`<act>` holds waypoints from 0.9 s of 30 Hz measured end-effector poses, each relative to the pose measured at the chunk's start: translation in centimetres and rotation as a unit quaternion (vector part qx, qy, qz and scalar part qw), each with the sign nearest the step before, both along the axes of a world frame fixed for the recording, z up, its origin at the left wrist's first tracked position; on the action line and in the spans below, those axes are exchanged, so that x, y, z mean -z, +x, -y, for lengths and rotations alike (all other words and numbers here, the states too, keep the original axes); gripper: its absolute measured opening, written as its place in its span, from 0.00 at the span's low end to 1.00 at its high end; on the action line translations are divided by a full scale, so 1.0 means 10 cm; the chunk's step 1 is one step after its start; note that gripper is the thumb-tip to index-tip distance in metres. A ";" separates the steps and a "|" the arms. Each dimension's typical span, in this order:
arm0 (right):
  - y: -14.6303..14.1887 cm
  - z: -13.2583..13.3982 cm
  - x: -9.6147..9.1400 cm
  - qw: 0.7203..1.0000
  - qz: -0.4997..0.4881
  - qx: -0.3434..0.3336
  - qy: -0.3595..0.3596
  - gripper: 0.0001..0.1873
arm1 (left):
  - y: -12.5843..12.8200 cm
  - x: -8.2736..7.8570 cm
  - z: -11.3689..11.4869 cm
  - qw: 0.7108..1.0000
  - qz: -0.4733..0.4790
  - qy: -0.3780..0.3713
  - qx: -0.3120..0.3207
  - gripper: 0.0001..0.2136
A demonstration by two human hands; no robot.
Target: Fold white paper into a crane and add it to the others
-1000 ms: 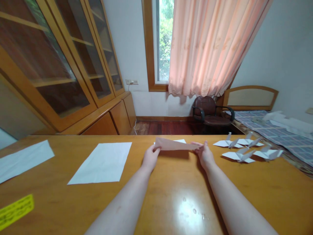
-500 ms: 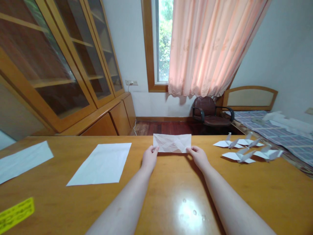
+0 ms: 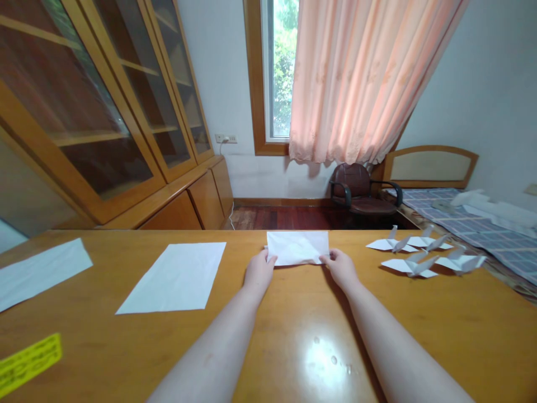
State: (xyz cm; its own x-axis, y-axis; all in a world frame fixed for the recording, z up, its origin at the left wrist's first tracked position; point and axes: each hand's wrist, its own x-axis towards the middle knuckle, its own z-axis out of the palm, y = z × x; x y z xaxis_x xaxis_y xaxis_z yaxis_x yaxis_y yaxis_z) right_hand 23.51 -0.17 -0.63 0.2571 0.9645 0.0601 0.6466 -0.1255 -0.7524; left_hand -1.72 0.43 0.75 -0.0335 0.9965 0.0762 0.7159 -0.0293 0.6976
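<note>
A folded white paper (image 3: 297, 247) lies flat near the far edge of the wooden table (image 3: 293, 336). My left hand (image 3: 259, 272) pinches its near left corner. My right hand (image 3: 340, 266) pinches its near right corner. Both hands have their fingers closed on the sheet, and both forearms stretch across the table toward it.
A flat white sheet (image 3: 176, 276) lies left of my hands, and another sheet (image 3: 39, 272) at the far left. A yellow note (image 3: 27, 364) sits at the near left edge. Several folded paper cranes (image 3: 419, 254) stand at the right. Beyond are a chair (image 3: 358, 193) and a bed (image 3: 474, 224).
The paper, held up off the table a second ago, opened upright and now lies laid down flat on the table. Both hands kept their hold on its corners.
</note>
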 end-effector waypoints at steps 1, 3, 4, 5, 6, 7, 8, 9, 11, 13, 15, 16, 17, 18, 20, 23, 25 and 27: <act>0.00 0.00 -0.01 1.000 0.015 0.003 -0.005 0.12 | 0.00 -0.01 0.01 1.000 -0.009 -0.003 -0.006 0.11; -0.01 0.01 -0.02 0.999 0.046 0.013 -0.012 0.13 | 0.00 -0.04 0.02 0.999 -0.037 -0.002 -0.013 0.12; -0.02 0.02 -0.03 0.998 0.063 0.018 -0.016 0.13 | 0.00 -0.05 0.03 0.998 -0.057 0.001 -0.015 0.12; -0.03 0.02 -0.04 0.996 0.080 0.023 -0.020 0.13 | 0.00 -0.05 0.04 0.997 -0.080 0.003 -0.017 0.13; -0.03 0.03 -0.05 0.995 0.098 0.025 -0.024 0.14 | 0.00 -0.06 0.05 0.994 -0.104 0.004 -0.020 0.13; -0.04 0.03 -0.05 0.993 0.115 0.026 -0.026 0.14 | 0.00 -0.06 0.05 0.992 -0.127 0.005 -0.021 0.14; -0.04 0.03 -0.06 0.991 0.129 0.024 -0.029 0.13 | 0.00 -0.07 0.05 0.989 -0.147 0.005 -0.024 0.14; -0.04 0.03 -0.07 0.990 0.138 0.023 -0.031 0.13 | 0.00 -0.07 0.06 0.987 -0.161 0.006 -0.027 0.15; -0.04 0.04 -0.07 0.989 0.142 0.022 -0.034 0.13 | 0.01 -0.08 0.06 0.984 -0.177 0.005 -0.033 0.15; -0.04 0.04 -0.07 0.989 0.138 0.023 -0.039 0.13 | 0.01 -0.07 0.06 0.983 -0.182 0.000 -0.038 0.15; -0.04 0.04 -0.07 0.990 0.135 0.026 -0.044 0.13 | 0.01 -0.06 0.05 0.982 -0.183 -0.004 -0.038 0.15; -0.04 0.03 -0.07 0.990 0.135 0.026 -0.045 0.14 | 0.01 -0.06 0.05 0.982 -0.184 -0.005 -0.037 0.15; -0.04 0.03 -0.07 0.989 0.135 0.027 -0.046 0.14 | 0.01 -0.06 0.05 0.982 -0.185 -0.006 -0.036 0.16; -0.04 0.03 -0.07 0.989 0.137 0.027 -0.046 0.14 | 0.01 -0.06 0.05 0.982 -0.187 -0.006 -0.036 0.16; -0.04 0.03 -0.08 0.988 0.144 0.029 -0.049 0.14 | 0.01 -0.07 0.05 0.981 -0.189 -0.010 -0.036 0.17; -0.04 0.04 -0.09 0.986 0.155 0.031 -0.052 0.14 | 0.02 -0.09 0.06 0.981 -0.188 -0.024 -0.035 0.18; -0.04 0.05 -0.11 0.986 0.158 0.030 -0.050 0.14 | 0.03 -0.10 0.06 0.982 -0.181 -0.026 -0.042 0.20; -0.05 0.06 -0.12 0.985 0.162 0.030 -0.046 0.14 | 0.04 -0.08 0.07 0.984 -0.171 -0.005 -0.057 0.23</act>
